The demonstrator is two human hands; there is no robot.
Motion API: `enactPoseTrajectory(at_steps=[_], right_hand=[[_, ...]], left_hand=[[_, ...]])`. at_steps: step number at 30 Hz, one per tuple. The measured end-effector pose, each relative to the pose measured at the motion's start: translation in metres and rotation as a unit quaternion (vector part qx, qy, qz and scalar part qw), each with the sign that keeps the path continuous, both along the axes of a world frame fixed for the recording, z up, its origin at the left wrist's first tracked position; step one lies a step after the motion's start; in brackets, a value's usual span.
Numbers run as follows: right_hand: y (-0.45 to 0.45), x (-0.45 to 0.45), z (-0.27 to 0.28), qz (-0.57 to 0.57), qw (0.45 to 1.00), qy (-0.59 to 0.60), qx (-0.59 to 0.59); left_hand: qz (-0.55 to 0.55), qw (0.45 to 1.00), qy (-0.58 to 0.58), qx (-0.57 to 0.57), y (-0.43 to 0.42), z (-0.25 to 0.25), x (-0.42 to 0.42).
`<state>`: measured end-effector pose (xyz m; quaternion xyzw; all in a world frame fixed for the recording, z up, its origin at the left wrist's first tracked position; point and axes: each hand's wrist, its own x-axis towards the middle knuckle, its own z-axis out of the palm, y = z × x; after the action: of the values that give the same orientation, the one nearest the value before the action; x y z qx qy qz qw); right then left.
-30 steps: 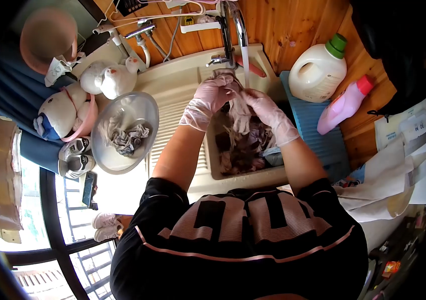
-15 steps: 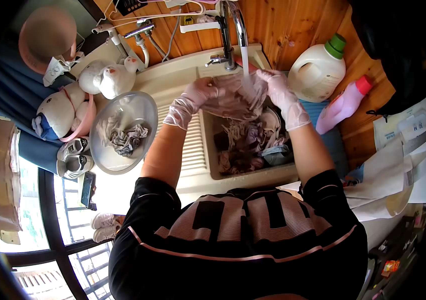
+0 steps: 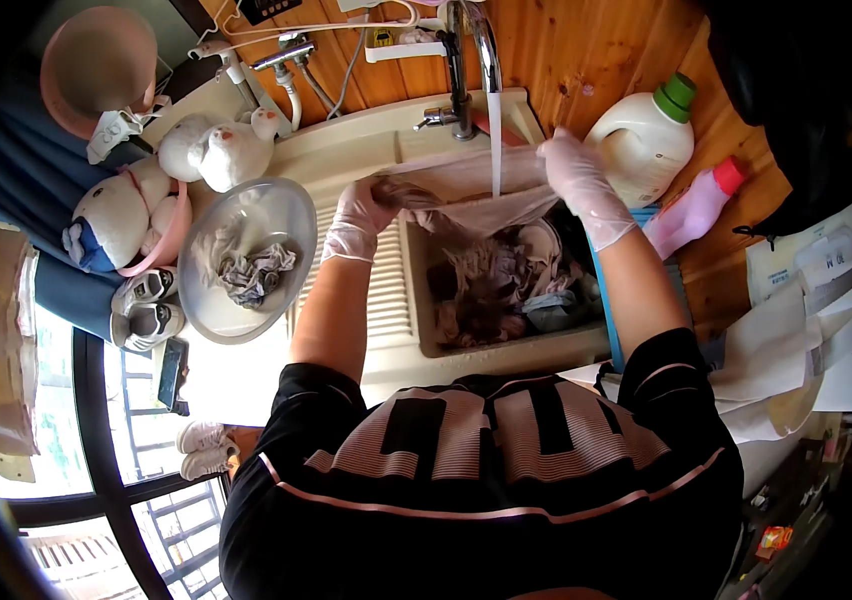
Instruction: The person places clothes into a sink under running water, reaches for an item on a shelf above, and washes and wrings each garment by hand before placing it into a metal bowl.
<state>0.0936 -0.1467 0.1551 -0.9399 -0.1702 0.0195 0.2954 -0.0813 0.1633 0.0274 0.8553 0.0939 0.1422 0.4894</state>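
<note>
A wet, pale pinkish cloth is stretched over the sink basin, with water from the tap running down at it. My left hand, in a thin clear glove, grips its bunched left end. Gloved too, my right hand is closed on the right end, slightly blurred, near the basin's back right corner. Below the cloth, a heap of wet laundry in dark, brown and grey tones lies in the basin.
Left of the ribbed washboard sits a clear bowl with crumpled grey cloth. Plush toys, shoes and a phone are further left. A white detergent bottle and pink bottle stand right.
My hands have moved apart, my left leftward and my right slightly rightward. The cloth went from bunched under the water to stretched wide between them.
</note>
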Motion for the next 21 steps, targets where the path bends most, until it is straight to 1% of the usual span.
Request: enactPoseTrajectory(at_steps=[1, 2, 3, 4, 6, 7, 8, 9, 10, 11, 12, 14, 15, 17, 18, 19, 21], right_hand=[[0.004, -0.006, 0.008, -0.025, 0.994, 0.085, -0.057], [0.000, -0.002, 0.007, 0.029, 0.995, 0.029, -0.088], [-0.008, 0.005, 0.004, 0.082, 0.989, -0.026, -0.119], [-0.015, 0.011, 0.001, 0.135, 0.976, -0.082, -0.150], [-0.020, 0.015, 0.017, 0.157, 0.984, -0.037, -0.075], [-0.020, 0.007, 0.026, 0.155, 0.979, -0.028, -0.126], [-0.019, -0.001, 0.032, 0.151, 0.973, -0.019, -0.175], [-0.022, 0.006, 0.029, 0.126, 0.986, 0.017, -0.110], [-0.024, 0.020, 0.028, 0.104, 0.992, 0.050, -0.047], [-0.024, 0.030, 0.026, 0.084, 0.993, 0.082, 0.016], [-0.021, 0.026, 0.034, 0.087, 0.993, 0.075, -0.029], [-0.016, 0.012, 0.052, 0.089, 0.987, 0.065, -0.117], [-0.019, 0.019, 0.045, 0.120, 0.981, 0.040, -0.145], [-0.033, 0.043, 0.046, 0.164, 0.983, 0.063, -0.051], [-0.037, 0.048, 0.045, 0.187, 0.979, 0.076, -0.005], [-0.040, 0.040, 0.048, 0.143, 0.978, 0.134, 0.065], [-0.036, 0.018, 0.060, 0.074, 0.989, 0.129, 0.003]], left_hand=[[0.001, 0.996, -0.019, -0.089, -0.006, 0.011, -0.002], [0.031, 0.910, 0.034, -0.412, -0.019, 0.042, 0.004], [0.149, 0.714, 0.038, -0.683, -0.032, 0.074, 0.009], [0.064, 0.767, 0.016, -0.639, -0.038, 0.099, 0.002], [-0.105, 0.843, -0.024, -0.527, -0.047, 0.126, -0.018], [-0.103, 0.885, -0.016, -0.454, -0.047, 0.131, -0.020], [-0.100, 0.957, 0.059, -0.267, -0.044, 0.128, -0.016], [-0.095, 0.985, 0.129, -0.065, -0.039, 0.122, -0.007], [-0.082, 0.969, 0.189, 0.138, -0.047, 0.136, -0.005], [-0.042, 0.935, 0.246, 0.253, -0.059, 0.146, -0.005], [0.007, 0.907, 0.266, 0.325, -0.064, 0.139, 0.000], [0.098, 0.828, 0.300, 0.464, -0.066, 0.120, 0.009], [0.075, 0.826, 0.295, 0.474, -0.068, 0.120, 0.007], [-0.004, 0.883, 0.203, 0.423, -0.057, 0.110, 0.011], [-0.027, 0.889, 0.204, 0.409, -0.065, 0.125, 0.007], [-0.050, 0.894, 0.206, 0.395, -0.072, 0.141, 0.002], [-0.104, 0.846, 0.289, 0.435, -0.083, 0.148, 0.005]])
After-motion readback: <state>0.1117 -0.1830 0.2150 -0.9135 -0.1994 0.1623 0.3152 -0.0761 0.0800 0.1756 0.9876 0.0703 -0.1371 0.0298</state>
